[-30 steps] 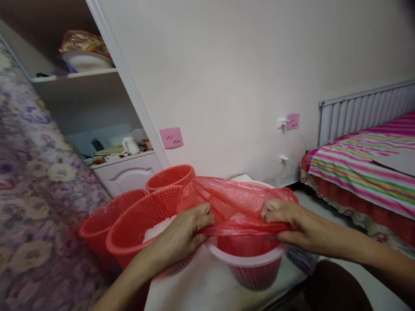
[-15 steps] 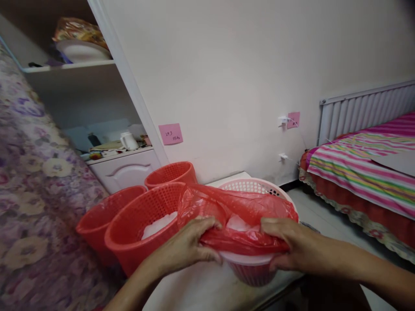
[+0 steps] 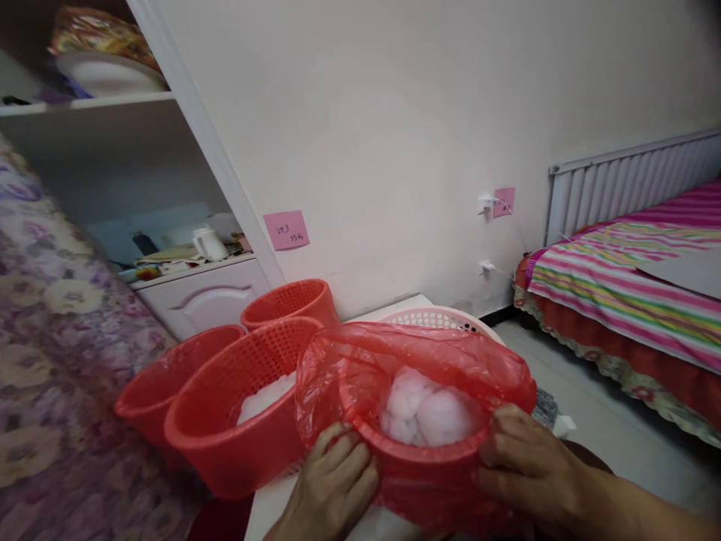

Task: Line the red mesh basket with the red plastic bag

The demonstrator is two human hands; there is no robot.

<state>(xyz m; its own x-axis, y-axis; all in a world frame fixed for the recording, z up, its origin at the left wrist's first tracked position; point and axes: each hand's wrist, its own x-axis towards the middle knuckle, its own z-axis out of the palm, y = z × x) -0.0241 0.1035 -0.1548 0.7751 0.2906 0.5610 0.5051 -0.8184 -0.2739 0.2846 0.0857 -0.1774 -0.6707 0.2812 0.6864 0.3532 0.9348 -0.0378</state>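
Plastic, thin and translucent red, makes up the bag (image 3: 417,361) that both hands are working on; it is stretched over the near rim of a round pink basket (image 3: 436,319) with its mouth facing up and slightly toward the camera. The bag has no clear long axis here, being spread into a wide oval opening, crinkled and glossy along its folds. Inside it lie soft white lumps (image 3: 428,409), rounded and fluffy-looking, tinted pink through the film. The basket stands on a white table (image 3: 270,511) close to the person, its perforated far rim still bare of plastic.

The left hand (image 3: 335,488) is curled with fingers pressed on the bag's lower left edge, closed on the film against the basket's wall. The right hand (image 3: 526,469) grips the bag's right edge in the same way, fingers bent over the rim.

Just left of the bag stand three red baskets (image 3: 236,436) of rigid lattice plastic, tapering downward, the nearest one holding more white stuff. A floral cloth (image 3: 50,361) fills the left side, and a striped bed (image 3: 625,293) lies at right.
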